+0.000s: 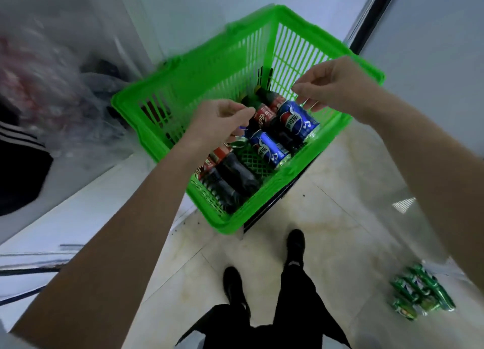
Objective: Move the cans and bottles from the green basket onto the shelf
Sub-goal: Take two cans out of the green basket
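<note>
Blue cans [298,119] flat in green basket [199,68], tops up-left (hands [221,121] loosely curled, empty).

The green basket [227,68] is moulded plastic with slatted walls and a mesh floor, slightly glossy. The two blue cans [297,119] are shiny metal with glossy printed sides. The dark bottles [235,176] are clear, glossy plastic with smooth red labels. The floor [340,217] is polished pale tile that mirrors the light. The green cans [421,295] look wrapped in glossy film, though blur makes this uncertain. The trousers [296,296] are matt black cloth.
</note>
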